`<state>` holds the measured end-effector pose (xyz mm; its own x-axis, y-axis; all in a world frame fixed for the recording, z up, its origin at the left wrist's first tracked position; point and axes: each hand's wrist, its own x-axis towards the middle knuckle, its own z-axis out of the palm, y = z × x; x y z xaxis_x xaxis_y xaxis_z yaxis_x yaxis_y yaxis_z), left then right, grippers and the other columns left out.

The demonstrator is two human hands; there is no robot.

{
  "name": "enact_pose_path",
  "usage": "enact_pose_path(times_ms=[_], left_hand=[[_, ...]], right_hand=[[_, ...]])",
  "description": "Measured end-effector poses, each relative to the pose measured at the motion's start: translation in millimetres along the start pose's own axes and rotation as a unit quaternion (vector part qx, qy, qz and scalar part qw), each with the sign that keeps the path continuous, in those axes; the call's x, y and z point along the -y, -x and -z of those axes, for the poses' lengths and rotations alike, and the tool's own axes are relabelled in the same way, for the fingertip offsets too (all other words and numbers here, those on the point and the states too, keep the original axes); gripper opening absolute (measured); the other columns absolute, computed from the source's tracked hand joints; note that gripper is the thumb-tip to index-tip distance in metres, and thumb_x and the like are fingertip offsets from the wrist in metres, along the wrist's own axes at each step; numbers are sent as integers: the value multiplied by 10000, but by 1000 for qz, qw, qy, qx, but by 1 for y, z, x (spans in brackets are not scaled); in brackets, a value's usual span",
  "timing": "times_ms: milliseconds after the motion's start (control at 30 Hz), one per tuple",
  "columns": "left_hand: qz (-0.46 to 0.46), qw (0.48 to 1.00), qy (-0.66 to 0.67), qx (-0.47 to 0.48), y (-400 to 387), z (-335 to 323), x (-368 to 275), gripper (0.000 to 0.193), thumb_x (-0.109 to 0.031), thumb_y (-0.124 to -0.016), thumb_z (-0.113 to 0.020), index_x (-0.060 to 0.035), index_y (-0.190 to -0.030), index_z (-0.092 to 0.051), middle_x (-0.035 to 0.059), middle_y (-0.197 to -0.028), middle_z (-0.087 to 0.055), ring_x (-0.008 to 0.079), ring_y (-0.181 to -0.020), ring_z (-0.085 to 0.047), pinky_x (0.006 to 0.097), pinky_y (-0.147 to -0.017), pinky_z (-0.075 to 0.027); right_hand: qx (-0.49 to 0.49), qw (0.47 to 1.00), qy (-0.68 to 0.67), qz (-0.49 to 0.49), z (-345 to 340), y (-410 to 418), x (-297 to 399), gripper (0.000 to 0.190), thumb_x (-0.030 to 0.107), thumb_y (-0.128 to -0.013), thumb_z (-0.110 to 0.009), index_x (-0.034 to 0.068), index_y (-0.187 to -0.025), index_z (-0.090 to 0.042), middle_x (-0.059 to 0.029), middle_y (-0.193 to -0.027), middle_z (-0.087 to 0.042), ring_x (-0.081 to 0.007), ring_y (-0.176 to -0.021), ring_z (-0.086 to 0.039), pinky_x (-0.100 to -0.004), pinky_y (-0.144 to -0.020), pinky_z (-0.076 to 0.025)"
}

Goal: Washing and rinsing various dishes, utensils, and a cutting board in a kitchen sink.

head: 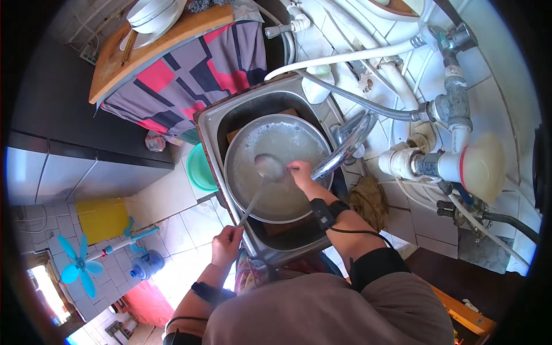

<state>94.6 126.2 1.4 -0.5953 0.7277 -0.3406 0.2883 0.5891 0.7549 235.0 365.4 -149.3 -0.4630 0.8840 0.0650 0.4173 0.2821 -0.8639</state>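
My left hand grips the end of a long-handled metal ladle at the sink's near left rim. The ladle's bowl lies over cloudy, sudsy water in a round metal basin. Right beside that bowl is my right hand, its fingers drawn together at the water. Something small and dark shows at the fingertips; I cannot tell whether it is a held thing or the ladle's edge. The basin sits inside a stainless steel sink, and the curved chrome faucet reaches over its right side.
A white bottle stands at the sink's back right corner. Pipes and a grey hose run along the tiled wall. On the floor to the left is a green basin. Bowls and chopsticks lie on a wooden board.
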Motion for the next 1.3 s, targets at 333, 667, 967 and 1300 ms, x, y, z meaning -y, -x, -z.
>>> enact_pose_path(times_ms=[333, 667, 967, 1300], left_hand=[[17, 999, -44, 5, -5, -5, 15, 261, -282, -781, -602, -29, -723, -565, 113, -531, -532, 251, -476, -533, 344, -476, -416], [29, 999, -44, 11, -1, -11, 11, 268, -290, -787, -595, -24, -755, -574, 121, -545, -538, 249, -488, -534, 342, -488, -422], [25, 995, -84, 46, -17, -12, 23, 278, -322, -790, -578, -44, -781, -580, 130, -574, -562, 289, -530, -562, 361, -507, -435], [-43, 985, -148, 82, -18, -1, 16, 274, -322, -789, -575, -49, -776, -575, 134, -554, -562, 317, -530, -577, 383, -479, -444]], right_hand=[[-42, 940, -330, 71, 103, 20, 160, 411, 300, -892, -319, -33, -903, -560, -123, -904, -567, -196, -876, -520, -319, -796, -401], [-71, 979, -182, 56, 60, -69, 184, 159, 153, -755, -634, 20, -819, -574, -109, -756, -567, -236, -677, -560, -325, -618, -440], [-33, 999, 25, 35, 13, -29, 11, 173, 73, -725, -616, 52, -896, -598, -125, -909, -558, -265, -756, -556, -331, -646, -457], [62, 949, 132, 279, 22, 3, 128, 143, 130, -711, -605, 91, -849, -612, -74, -1012, -530, -222, -930, -528, -301, -754, -451]])
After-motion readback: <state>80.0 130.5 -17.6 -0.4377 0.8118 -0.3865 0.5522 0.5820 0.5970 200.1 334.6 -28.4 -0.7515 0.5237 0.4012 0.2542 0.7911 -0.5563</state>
